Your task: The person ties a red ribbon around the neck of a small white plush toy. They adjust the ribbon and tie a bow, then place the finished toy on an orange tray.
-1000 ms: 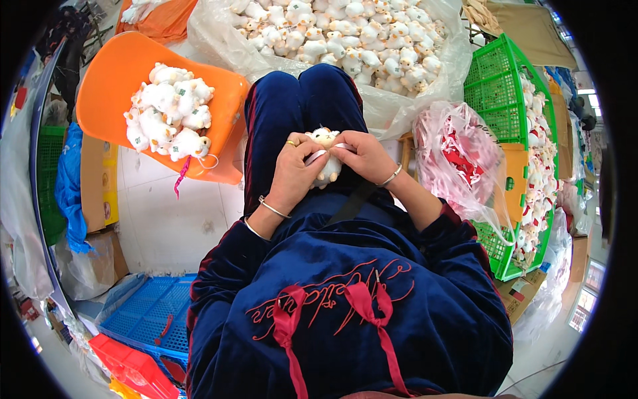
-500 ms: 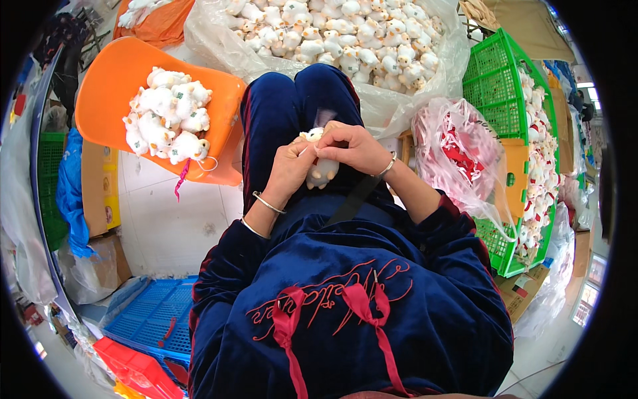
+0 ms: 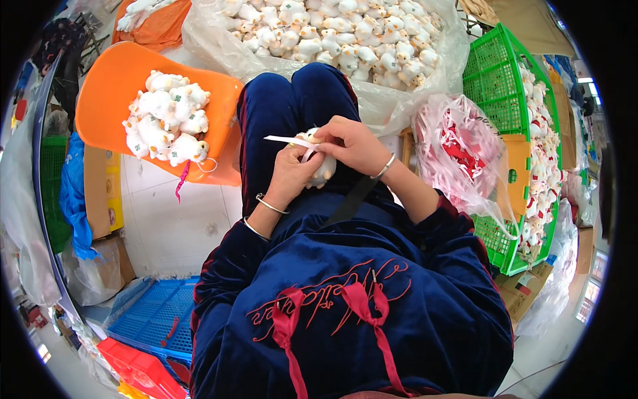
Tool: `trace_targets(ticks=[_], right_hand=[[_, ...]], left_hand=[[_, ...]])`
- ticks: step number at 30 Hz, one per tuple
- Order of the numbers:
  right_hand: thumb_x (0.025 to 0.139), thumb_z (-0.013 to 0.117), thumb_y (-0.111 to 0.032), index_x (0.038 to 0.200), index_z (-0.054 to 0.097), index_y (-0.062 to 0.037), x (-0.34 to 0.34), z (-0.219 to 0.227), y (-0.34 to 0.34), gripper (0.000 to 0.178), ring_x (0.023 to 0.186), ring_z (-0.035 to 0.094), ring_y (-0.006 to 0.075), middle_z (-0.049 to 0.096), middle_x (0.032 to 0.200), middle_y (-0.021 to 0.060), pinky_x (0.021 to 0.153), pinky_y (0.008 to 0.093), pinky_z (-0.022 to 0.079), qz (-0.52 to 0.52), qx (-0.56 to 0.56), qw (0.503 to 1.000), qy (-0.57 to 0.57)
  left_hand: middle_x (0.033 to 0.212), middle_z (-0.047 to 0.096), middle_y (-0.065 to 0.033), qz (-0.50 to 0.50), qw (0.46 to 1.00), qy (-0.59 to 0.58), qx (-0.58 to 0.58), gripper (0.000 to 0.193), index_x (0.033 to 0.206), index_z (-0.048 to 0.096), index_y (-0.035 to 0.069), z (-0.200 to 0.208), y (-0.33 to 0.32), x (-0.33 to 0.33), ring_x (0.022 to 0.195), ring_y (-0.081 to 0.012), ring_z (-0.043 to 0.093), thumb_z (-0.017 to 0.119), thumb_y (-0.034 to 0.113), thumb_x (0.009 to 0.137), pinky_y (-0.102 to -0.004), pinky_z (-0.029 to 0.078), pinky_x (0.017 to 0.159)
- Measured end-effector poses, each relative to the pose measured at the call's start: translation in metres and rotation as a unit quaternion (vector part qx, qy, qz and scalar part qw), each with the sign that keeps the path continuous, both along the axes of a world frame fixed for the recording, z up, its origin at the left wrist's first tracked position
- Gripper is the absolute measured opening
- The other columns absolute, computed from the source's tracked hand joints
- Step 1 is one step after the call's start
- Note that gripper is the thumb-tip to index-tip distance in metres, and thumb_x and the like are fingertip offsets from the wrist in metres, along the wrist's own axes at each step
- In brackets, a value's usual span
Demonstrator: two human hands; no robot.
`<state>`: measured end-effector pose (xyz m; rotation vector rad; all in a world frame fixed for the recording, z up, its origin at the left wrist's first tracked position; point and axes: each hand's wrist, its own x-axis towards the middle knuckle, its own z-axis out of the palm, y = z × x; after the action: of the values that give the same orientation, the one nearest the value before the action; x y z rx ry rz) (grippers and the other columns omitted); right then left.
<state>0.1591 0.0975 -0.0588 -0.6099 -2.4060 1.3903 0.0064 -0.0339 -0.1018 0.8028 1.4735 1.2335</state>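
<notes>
On my lap, between my two hands, is a small white plush toy point(image 3: 323, 175); my fingers cover much of it. A narrow white ribbon point(image 3: 282, 139) crosses its neck area, with one end sticking out to the left. My left hand point(image 3: 294, 174) is closed around the toy's side, with the thumb near a small loop of ribbon. My right hand point(image 3: 355, 147) pinches the ribbon close to the toy's head. Exactly how the ribbon runs under the fingertips is hidden.
At the left, an orange chair point(image 3: 106, 100) bears a heap of white plush toys point(image 3: 169, 113). Beyond my knees lies a large clear bag point(image 3: 206, 36) full of similar toys. At the right are a plastic bag of ribbons point(image 3: 432, 133) and a green crate point(image 3: 492, 80); a blue crate point(image 3: 146, 319) sits lower left.
The white ribbon's end now extends out left above my left hand. My right hand has shifted slightly, and the toy is more covered by my hands.
</notes>
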Motion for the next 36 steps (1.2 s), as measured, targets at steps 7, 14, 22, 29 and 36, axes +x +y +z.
trace_targets(ticks=[7, 14, 22, 29, 36], right_hand=[[0.094, 0.07, -0.009, 0.098, 0.065, -0.001, -0.002, 0.006, -0.011, 0.01, 0.082, 0.066, 0.0267, 0.064, 0.091, 0.0112, 0.075, 0.0348, 0.053, -0.032, 0.077, 0.996, -0.002], [0.1, 0.06, -0.011, 0.102, 0.057, -0.0011, 0.0, -0.019, -0.014, 0.011, 0.074, 0.065, 0.0142, 0.067, 0.09, 0.0075, 0.066, 0.0305, 0.053, -0.145, -0.276, 0.947, 0.072], [0.095, 0.066, -0.013, 0.117, 0.06, -0.003, 0.03, 0.009, 0.039, 0.024, 0.071, 0.058, 0.0136, 0.062, 0.085, 0.0044, 0.064, 0.0275, 0.049, -0.228, -0.372, 0.9, -0.007], [0.093, 0.069, -0.011, 0.094, 0.07, -0.0033, 0.016, 0.032, 0.019, 0.008, 0.102, 0.065, 0.0308, 0.072, 0.107, 0.0117, 0.093, 0.0411, 0.049, -0.151, 0.213, 0.959, 0.11], [0.094, 0.065, -0.015, 0.09, 0.068, -0.0044, 0.005, 0.018, -0.004, 0.012, 0.092, 0.066, 0.0328, 0.068, 0.09, 0.0124, 0.081, 0.0442, 0.051, -0.028, 0.161, 0.986, -0.041]], left_hand=[[0.091, 0.07, -0.0011, 0.004, 1.0, 0.011, 0.017, 0.017, 0.101, 0.077, 0.0, 0.0, -0.002, -0.001, 0.074, -0.0068, 0.065, 0.075, 0.015, 0.094, -0.0228, 0.051, 0.061], [0.099, 0.07, -0.0012, 0.037, 0.996, 0.021, 0.075, 0.016, 0.105, 0.076, -0.001, -0.001, -0.001, 0.002, 0.081, -0.0065, 0.066, 0.074, 0.013, 0.096, -0.0222, 0.053, 0.071], [0.09, 0.064, -0.005, 0.033, 0.975, 0.175, 0.129, 0.011, 0.1, 0.075, -0.001, 0.002, -0.002, 0.003, 0.072, -0.0131, 0.06, 0.075, 0.004, 0.09, -0.0266, 0.049, 0.066], [0.099, 0.064, -0.0103, 0.05, 0.952, 0.236, 0.19, 0.013, 0.102, 0.074, 0.0, 0.005, -0.002, 0.007, 0.082, -0.0199, 0.065, 0.074, -0.002, 0.089, -0.0298, 0.052, 0.07], [0.105, 0.067, -0.0108, 0.054, 0.95, 0.219, 0.215, 0.012, 0.101, 0.073, 0.0, 0.002, -0.002, 0.006, 0.086, -0.0228, 0.069, 0.074, -0.002, 0.09, -0.0305, 0.054, 0.075]])
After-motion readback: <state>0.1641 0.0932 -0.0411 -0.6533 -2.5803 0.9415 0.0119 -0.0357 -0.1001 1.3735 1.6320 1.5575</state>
